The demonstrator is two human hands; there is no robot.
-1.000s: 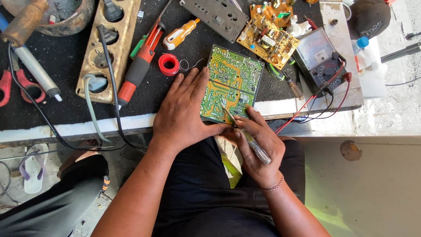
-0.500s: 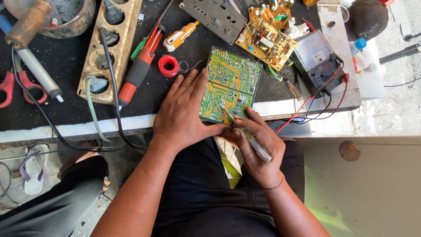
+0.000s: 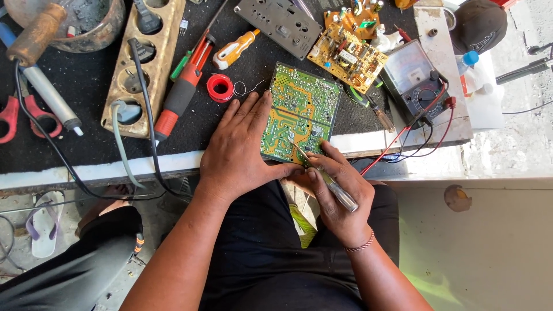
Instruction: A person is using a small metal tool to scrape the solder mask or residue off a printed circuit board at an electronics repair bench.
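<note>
Centre of frame: left hand (image 3: 239,152) lies flat, fingers spread, steadying the green circuit board (image 3: 300,112); right hand (image 3: 337,193) grips a metal tool (image 3: 328,181) like a pen, tip on the board. Probing underway; steadiness needed.

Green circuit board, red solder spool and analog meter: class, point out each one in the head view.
green circuit board (image 3: 300,106): head view, middle of its solder side.
red solder spool (image 3: 220,88): head view, its red rim.
analog meter (image 3: 410,64): head view, its pale dial window.
</note>
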